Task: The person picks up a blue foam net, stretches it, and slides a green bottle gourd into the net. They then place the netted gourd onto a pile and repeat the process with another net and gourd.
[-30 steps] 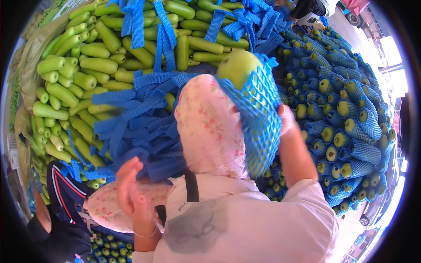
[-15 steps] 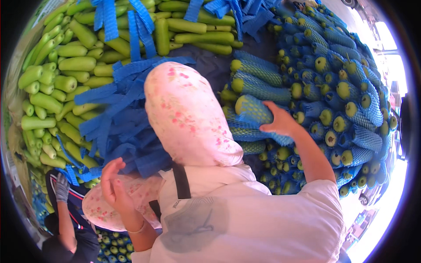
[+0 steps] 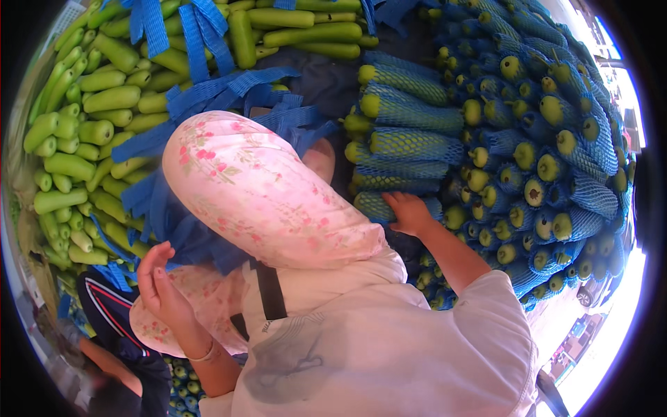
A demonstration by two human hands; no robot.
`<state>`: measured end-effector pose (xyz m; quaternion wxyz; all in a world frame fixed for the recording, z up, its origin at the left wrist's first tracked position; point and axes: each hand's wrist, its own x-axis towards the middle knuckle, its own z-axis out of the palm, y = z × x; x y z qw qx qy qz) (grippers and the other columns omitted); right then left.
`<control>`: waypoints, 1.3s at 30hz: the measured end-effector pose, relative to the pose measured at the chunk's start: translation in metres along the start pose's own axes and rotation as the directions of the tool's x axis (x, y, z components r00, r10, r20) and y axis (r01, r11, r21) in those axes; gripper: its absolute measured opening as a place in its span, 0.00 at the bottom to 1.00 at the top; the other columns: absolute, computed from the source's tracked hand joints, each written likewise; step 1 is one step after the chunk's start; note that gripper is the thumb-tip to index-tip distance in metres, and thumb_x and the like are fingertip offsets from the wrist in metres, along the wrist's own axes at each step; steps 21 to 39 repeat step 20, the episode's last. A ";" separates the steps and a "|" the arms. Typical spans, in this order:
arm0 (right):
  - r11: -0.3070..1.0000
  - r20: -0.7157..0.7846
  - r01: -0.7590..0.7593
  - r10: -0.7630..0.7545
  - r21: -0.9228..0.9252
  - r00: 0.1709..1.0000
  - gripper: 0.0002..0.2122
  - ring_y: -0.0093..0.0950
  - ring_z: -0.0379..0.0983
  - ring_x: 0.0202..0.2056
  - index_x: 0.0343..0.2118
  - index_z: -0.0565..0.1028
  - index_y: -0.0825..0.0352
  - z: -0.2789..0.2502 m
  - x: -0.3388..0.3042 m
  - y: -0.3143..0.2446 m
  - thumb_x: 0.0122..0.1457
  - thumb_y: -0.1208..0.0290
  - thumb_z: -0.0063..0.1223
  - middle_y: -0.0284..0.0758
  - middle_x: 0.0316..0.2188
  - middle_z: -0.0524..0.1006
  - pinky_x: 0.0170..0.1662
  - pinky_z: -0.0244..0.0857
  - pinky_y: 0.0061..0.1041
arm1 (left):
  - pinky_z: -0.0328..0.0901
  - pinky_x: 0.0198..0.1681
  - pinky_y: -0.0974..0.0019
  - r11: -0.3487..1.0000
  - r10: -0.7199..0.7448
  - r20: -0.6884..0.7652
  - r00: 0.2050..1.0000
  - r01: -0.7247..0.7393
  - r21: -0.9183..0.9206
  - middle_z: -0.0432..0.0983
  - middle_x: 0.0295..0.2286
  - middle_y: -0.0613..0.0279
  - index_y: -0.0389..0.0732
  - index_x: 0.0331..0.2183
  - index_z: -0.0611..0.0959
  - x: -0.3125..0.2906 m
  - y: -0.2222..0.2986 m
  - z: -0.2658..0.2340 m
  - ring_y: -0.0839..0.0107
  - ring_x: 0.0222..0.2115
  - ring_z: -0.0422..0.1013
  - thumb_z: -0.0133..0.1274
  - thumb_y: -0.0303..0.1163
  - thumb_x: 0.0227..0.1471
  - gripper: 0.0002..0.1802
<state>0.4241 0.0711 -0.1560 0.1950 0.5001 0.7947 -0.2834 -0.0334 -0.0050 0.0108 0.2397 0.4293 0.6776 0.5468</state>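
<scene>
My right hand lies over a pale green gourd in a blue foam net sleeve, fingers across its top and thumb at its near side. This gourd is the nearest of a short row of netted gourds lying sideways, right of my knee. My left hand is raised above my other knee, fingers loosely bent and apart, with nothing in it. Flat blue net sleeves lie in a loose heap in front of my legs, partly hidden by my knee.
Bare green gourds are piled on the left and far side. A tall stack of netted gourds rises on the right, ends facing me. My flowered trouser leg is bent up in the middle. Another person's arm is at the lower left.
My right hand has come down and nearer with the netted gourd, which now lies at the near end of the row. My raised knee has tilted left. The other person's gloved hand has moved.
</scene>
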 end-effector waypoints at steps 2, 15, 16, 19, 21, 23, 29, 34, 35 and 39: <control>0.985 -0.157 0.138 -0.154 -0.106 0.976 0.38 0.40 0.67 0.44 0.53 0.63 0.60 0.018 0.003 0.008 0.33 0.67 0.65 0.39 0.45 0.68 0.45 0.62 0.37 | 0.63 0.47 0.62 1.000 -0.030 -0.049 0.998 0.030 -0.002 0.73 0.39 0.49 0.29 0.42 0.74 -0.007 -0.004 -0.003 0.64 0.38 0.70 0.38 0.26 0.55 0.16; 0.968 -0.296 0.225 -0.184 0.110 0.937 0.26 0.43 0.65 0.45 0.47 0.68 0.65 0.013 -0.009 -0.021 0.39 0.73 0.56 0.44 0.42 0.69 0.50 0.59 0.37 | 0.62 0.46 0.70 0.972 -0.235 -0.024 0.972 0.235 -0.013 0.75 0.30 0.56 0.33 0.45 0.74 -0.023 -0.016 -0.036 0.77 0.27 0.66 0.41 0.27 0.58 0.15; 0.968 -0.158 0.204 -0.181 0.143 0.971 0.24 0.44 0.66 0.45 0.46 0.69 0.65 0.016 -0.016 -0.018 0.40 0.73 0.56 0.46 0.41 0.70 0.48 0.60 0.38 | 0.62 0.46 0.71 0.962 -0.268 -0.082 0.960 0.271 0.035 0.76 0.31 0.58 0.34 0.47 0.74 -0.022 -0.018 -0.033 0.77 0.28 0.66 0.43 0.26 0.56 0.16; 0.903 0.085 0.020 -0.063 0.430 0.994 0.29 0.40 0.63 0.52 0.54 0.64 0.60 0.062 -0.020 -0.005 0.46 0.66 0.56 0.47 0.50 0.66 0.53 0.57 0.32 | 0.59 0.50 0.67 0.976 -0.187 0.072 0.980 0.176 0.130 0.72 0.44 0.55 0.39 0.52 0.71 -0.001 0.000 -0.003 0.70 0.41 0.68 0.47 0.21 0.50 0.25; 0.848 0.108 -0.002 -0.065 0.529 0.992 0.32 0.36 0.59 0.58 0.59 0.60 0.57 0.058 -0.021 -0.014 0.49 0.61 0.56 0.46 0.56 0.62 0.58 0.54 0.28 | 0.57 0.53 0.65 0.945 -0.134 0.124 0.983 0.089 0.315 0.66 0.49 0.54 0.40 0.53 0.70 0.003 0.005 0.006 0.66 0.48 0.63 0.48 0.21 0.48 0.27; 0.848 0.108 -0.002 -0.065 0.529 0.992 0.32 0.36 0.59 0.58 0.59 0.60 0.57 0.058 -0.021 -0.014 0.49 0.61 0.56 0.46 0.56 0.62 0.58 0.54 0.28 | 0.57 0.53 0.65 0.945 -0.134 0.124 0.983 0.089 0.315 0.66 0.49 0.54 0.40 0.53 0.70 0.003 0.005 0.006 0.66 0.48 0.63 0.48 0.21 0.48 0.27; 0.848 0.108 -0.002 -0.065 0.529 0.992 0.32 0.36 0.59 0.58 0.59 0.60 0.57 0.058 -0.021 -0.014 0.49 0.61 0.56 0.46 0.56 0.62 0.58 0.54 0.28 | 0.57 0.53 0.65 0.945 -0.134 0.124 0.983 0.089 0.315 0.66 0.49 0.54 0.40 0.53 0.70 0.003 0.005 0.006 0.66 0.48 0.63 0.48 0.21 0.48 0.27; 0.848 0.108 -0.002 -0.065 0.529 0.992 0.32 0.36 0.59 0.58 0.59 0.60 0.57 0.058 -0.021 -0.014 0.49 0.61 0.56 0.46 0.56 0.62 0.58 0.54 0.28 | 0.57 0.53 0.65 0.945 -0.134 0.124 0.983 0.089 0.315 0.66 0.49 0.54 0.40 0.53 0.70 0.003 0.005 0.006 0.66 0.48 0.63 0.48 0.21 0.48 0.27; 0.848 0.108 -0.002 -0.065 0.529 0.992 0.32 0.36 0.59 0.58 0.59 0.60 0.57 0.058 -0.021 -0.014 0.49 0.61 0.56 0.46 0.56 0.62 0.58 0.54 0.28 | 0.57 0.53 0.65 0.945 -0.134 0.124 0.983 0.089 0.315 0.66 0.49 0.54 0.40 0.53 0.70 0.003 0.005 0.006 0.66 0.48 0.63 0.48 0.21 0.48 0.27; 0.848 0.108 -0.002 -0.065 0.529 0.992 0.32 0.36 0.59 0.58 0.59 0.60 0.57 0.058 -0.021 -0.014 0.49 0.61 0.56 0.46 0.56 0.62 0.58 0.54 0.28 | 0.57 0.53 0.65 0.945 -0.134 0.124 0.983 0.089 0.315 0.66 0.49 0.54 0.40 0.53 0.70 0.003 0.005 0.006 0.66 0.48 0.63 0.48 0.21 0.48 0.27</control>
